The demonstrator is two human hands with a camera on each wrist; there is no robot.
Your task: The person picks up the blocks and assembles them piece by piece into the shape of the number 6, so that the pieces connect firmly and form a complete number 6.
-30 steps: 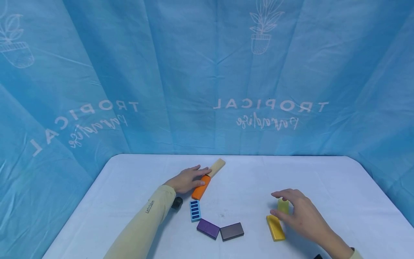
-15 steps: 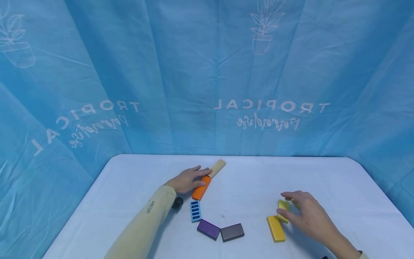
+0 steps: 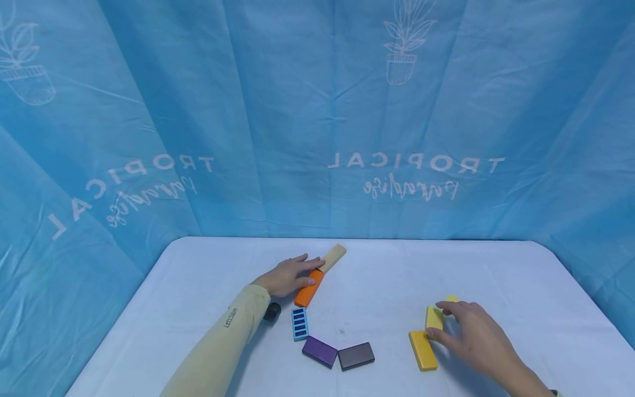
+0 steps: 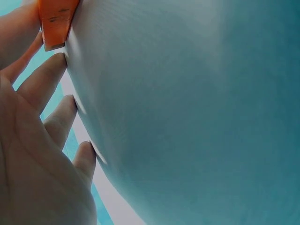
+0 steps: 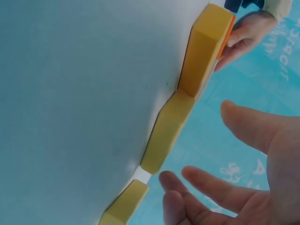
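Observation:
My left hand [image 3: 286, 277] rests with fingers spread over the joint between an orange block [image 3: 307, 290] and a beige block [image 3: 334, 256]. In the left wrist view its thumb and fingertips lie beside the orange block [image 4: 58, 23], the other fingertips at the white tabletop. My right hand [image 3: 478, 336] hovers by a pale yellow block [image 3: 434, 321], its thumb and index finger apart. That block meets a deeper yellow block [image 3: 423, 351] end to end. A second pale yellow block [image 3: 452, 298] is mostly hidden behind the hand; the right wrist view shows space between fingers and blocks.
A light blue block with dark slots [image 3: 300, 323], a purple block [image 3: 319, 352] and a dark grey block [image 3: 356, 356] continue the curve from the orange one. A dark rounded piece [image 3: 272, 312] sits under the left wrist. Blue printed cloth [image 3: 278, 121] hangs behind the white table [image 3: 496, 264].
My right hand has shifted right and slightly toward me, uncovering more of the near pale yellow block and part of the second one. The left hand stays put.

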